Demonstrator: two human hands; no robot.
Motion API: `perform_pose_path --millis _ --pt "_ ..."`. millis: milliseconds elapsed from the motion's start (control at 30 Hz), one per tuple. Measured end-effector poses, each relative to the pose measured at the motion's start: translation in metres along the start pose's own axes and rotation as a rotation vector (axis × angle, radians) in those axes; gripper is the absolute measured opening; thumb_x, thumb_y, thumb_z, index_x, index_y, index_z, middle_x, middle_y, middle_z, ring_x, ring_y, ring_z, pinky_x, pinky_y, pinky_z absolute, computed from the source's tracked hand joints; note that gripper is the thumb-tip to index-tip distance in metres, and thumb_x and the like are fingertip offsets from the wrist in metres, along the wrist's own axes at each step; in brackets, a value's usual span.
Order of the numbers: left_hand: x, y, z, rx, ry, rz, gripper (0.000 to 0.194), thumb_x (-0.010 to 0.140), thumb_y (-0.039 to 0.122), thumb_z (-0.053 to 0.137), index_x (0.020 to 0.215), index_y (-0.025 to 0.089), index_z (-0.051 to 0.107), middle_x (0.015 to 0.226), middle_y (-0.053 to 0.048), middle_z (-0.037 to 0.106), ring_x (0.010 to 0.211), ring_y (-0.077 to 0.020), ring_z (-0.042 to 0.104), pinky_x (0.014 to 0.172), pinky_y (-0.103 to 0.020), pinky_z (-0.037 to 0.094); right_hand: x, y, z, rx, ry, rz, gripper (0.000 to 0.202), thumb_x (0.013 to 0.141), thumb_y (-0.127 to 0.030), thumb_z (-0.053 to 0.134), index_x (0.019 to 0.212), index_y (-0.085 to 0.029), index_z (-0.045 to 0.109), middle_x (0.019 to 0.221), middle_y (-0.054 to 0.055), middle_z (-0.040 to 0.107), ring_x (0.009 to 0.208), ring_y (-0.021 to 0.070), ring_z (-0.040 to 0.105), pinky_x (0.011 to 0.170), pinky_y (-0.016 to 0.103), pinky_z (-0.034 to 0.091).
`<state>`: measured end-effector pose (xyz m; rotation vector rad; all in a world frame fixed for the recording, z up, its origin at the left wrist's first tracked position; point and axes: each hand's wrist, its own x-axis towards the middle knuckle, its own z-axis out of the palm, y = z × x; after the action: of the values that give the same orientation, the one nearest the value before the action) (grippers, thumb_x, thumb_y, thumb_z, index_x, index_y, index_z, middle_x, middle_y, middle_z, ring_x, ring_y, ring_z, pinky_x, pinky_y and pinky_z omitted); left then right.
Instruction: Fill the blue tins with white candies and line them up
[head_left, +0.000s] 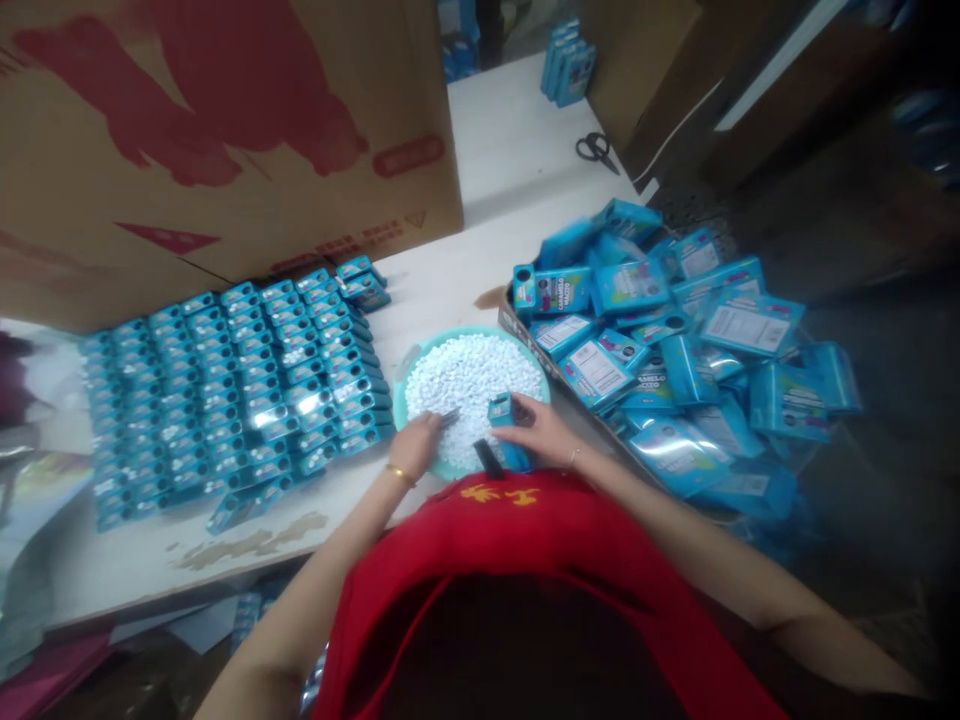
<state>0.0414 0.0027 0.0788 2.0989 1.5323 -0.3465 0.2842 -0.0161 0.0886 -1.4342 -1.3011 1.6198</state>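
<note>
A light green basin (400, 392) full of small white candies (469, 375) stands at the table's front edge. At its left side my left hand (417, 445) is closed around a small grey metal tool (450, 416), tip over the candies; its exact kind is too small to tell. My right hand (546, 432) grips a small blue box (500, 408) between thumb and fingers, over the basin's right part. A dark strip (488, 458) and a blue thing (514, 458), partly hidden, lie below that hand.
Rows of small blue boxes (247, 390) cover the table's left side. A carton (540, 345) heaped with blue candy packs (660, 370) stands at right. Behind are a large cardboard box (225, 130), black scissors (596, 150) and a few upright blue packs (568, 68).
</note>
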Motion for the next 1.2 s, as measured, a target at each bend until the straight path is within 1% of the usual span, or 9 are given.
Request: perform_pose_path --millis 133,267,400,533,700,833,1033,1100,1200 --pt "0.031 0.014 0.042 -0.196 0.098 0.049 0.027 0.088 0.017 0.043 0.112 0.017 0.056 0.113 -0.011 0.06 0.107 -0.0225 0.056 0.092 -0.035 0.045 -0.001 -0.003 -0.002 0.055 -0.002 0.033 0.065 0.06 -0.047 0.08 0.114 -0.018 0.058 0.099 0.005 0.068 0.092 0.0222 0.065 0.086 0.039 0.054" --pt "0.03 0.01 0.04 -0.279 0.118 0.079 0.028 0.087 0.02 0.047 0.114 0.017 0.054 0.113 -0.009 0.062 0.101 -0.019 0.059 0.092 -0.032 0.046 -0.011 -0.001 -0.007 -0.065 0.063 -0.012 0.085 0.056 -0.047 0.082 0.129 -0.019 0.046 0.118 0.01 0.062 0.106 0.0263 0.061 0.093 0.042 0.051" --pt "0.008 -0.006 0.015 -0.417 0.176 0.158 0.026 0.089 0.031 0.05 0.11 0.017 0.056 0.101 -0.008 0.064 0.089 -0.0175 0.06 0.084 -0.031 0.049 -0.02 0.005 -0.01 -0.26 0.167 -0.168 0.091 0.06 -0.049 0.08 0.135 -0.022 0.038 0.132 0.013 0.052 0.122 0.0303 0.051 0.104 0.048 0.042" --pt "-0.018 -0.008 -0.028 -0.437 0.238 0.241 0.025 0.091 0.033 0.049 0.109 0.018 0.055 0.097 -0.007 0.063 0.085 -0.0159 0.06 0.08 -0.029 0.049 -0.019 0.004 -0.006 -0.449 0.244 -0.29 0.088 0.062 -0.05 0.078 0.135 -0.02 0.036 0.131 0.015 0.05 0.124 0.0324 0.048 0.105 0.051 0.04" --pt "-0.037 0.016 -0.091 -0.234 0.17 0.321 0.023 0.091 0.03 0.047 0.109 0.019 0.056 0.099 -0.007 0.064 0.087 -0.0167 0.061 0.081 -0.029 0.048 -0.009 -0.001 0.004 -0.609 0.209 -0.44 0.082 0.068 -0.046 0.073 0.135 -0.019 0.035 0.128 0.017 0.05 0.122 0.0334 0.047 0.103 0.052 0.041" --pt "-0.042 0.051 -0.127 0.136 0.031 0.229 0.021 0.091 0.026 0.043 0.101 0.018 0.06 0.094 -0.008 0.063 0.08 -0.0185 0.062 0.071 -0.029 0.047 -0.003 0.0 0.013 -0.681 0.183 -0.523 0.076 0.071 -0.038 0.068 0.136 -0.016 0.033 0.128 0.017 0.05 0.122 0.0331 0.045 0.103 0.052 0.039" --pt "-0.056 0.103 -0.153 0.443 -0.028 0.156 0.026 0.088 0.009 0.037 0.097 0.017 0.06 0.086 -0.009 0.06 0.073 -0.0214 0.06 0.059 -0.03 0.04 -0.002 0.005 0.021 -0.666 0.191 -0.537 0.076 0.072 -0.036 0.066 0.137 -0.019 0.031 0.129 0.016 0.049 0.124 0.0329 0.044 0.102 0.053 0.04" --pt "-0.059 0.104 -0.156 0.444 -0.022 0.162 0.026 0.089 0.01 0.037 0.099 0.018 0.06 0.085 -0.009 0.059 0.076 -0.0224 0.059 0.058 -0.03 0.039 -0.003 0.007 0.02 -0.656 0.203 -0.541 0.077 0.072 -0.037 0.067 0.137 -0.019 0.03 0.129 0.016 0.049 0.123 0.0325 0.045 0.102 0.052 0.041" --pt "-0.056 0.078 -0.148 0.409 0.057 0.077 0.022 0.091 0.016 0.039 0.101 0.019 0.058 0.089 -0.008 0.059 0.077 -0.0221 0.059 0.057 -0.029 0.038 -0.004 0.008 0.014 -0.635 0.22 -0.516 0.08 0.07 -0.037 0.069 0.137 -0.018 0.03 0.129 0.016 0.049 0.124 0.0327 0.045 0.103 0.052 0.041"
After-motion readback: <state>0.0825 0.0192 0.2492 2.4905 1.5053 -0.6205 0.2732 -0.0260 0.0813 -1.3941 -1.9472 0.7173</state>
